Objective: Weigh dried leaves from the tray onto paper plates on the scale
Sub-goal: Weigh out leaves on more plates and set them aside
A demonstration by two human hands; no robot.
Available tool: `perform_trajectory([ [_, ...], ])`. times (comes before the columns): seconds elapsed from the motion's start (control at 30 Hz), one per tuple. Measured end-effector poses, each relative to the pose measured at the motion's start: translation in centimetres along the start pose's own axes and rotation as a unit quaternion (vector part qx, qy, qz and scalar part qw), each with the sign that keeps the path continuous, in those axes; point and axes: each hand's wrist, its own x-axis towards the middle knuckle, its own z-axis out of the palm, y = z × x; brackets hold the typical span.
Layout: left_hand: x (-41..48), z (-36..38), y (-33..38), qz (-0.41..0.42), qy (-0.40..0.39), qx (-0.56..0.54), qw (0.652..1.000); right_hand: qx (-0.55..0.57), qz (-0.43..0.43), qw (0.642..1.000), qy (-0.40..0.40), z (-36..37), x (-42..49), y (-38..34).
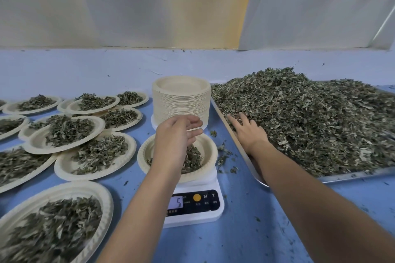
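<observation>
A white digital scale (198, 209) stands on the blue table, its display reading 5. On it sits a paper plate (208, 149) with a small heap of dried leaves (192, 160). My left hand (175, 134) hovers over this plate with fingers relaxed and spread, leaves just below the fingertips. My right hand (249, 129) lies palm down on the big pile of dried leaves (310, 121) in the metal tray (352, 175), fingers spread and pressed into the near left edge of the pile.
A tall stack of unused paper plates (181, 100) stands just behind the scale. Several filled plates (64, 132) cover the table to the left, some overlapping. Loose leaf bits (224, 156) lie between scale and tray. A white wall rises behind.
</observation>
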Motion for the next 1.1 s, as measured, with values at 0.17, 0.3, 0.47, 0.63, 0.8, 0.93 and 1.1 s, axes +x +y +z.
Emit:
perform_trajectory([
  [0.17, 0.1, 0.0, 0.0, 0.005, 0.001, 0.016, 1.000, -0.028, -0.029, 0.999, -0.025, -0.1, 0.3, 0.2],
  [0.3, 0.2, -0.1, 0.0, 0.004, 0.000, 0.014, 1.000, 0.038, -0.009, 0.999, -0.002, -0.2, 0.1, -0.5],
  [0.47, 0.2, -0.2, 0.1, 0.013, -0.002, 0.016, 1.000, 0.073, 0.021, 0.997, 0.016, -0.2, 0.0, -0.5],
  [0.63, 0.3, -0.3, 0.3, 0.018, -0.001, 0.009, 1.000, 0.242, 0.087, 0.964, 0.063, -0.8, -0.1, 0.2],
  [0.8, 0.4, -0.5, 0.3, 0.017, 0.019, 0.002, 1.000, 0.442, 0.108, 0.876, 0.163, -4.2, -0.7, -0.6],
  [0.93, 0.7, -0.7, 0.4, 0.002, 0.073, -0.061, 0.995, 0.570, 0.056, 0.797, 0.192, -7.6, -2.4, -3.1],
  [1.1, 0.8, -1.2, 1.1, -0.030, 0.073, -0.149, 0.986, 0.597, -0.080, 0.778, 0.177, -10.6, -5.3, -8.2],
])
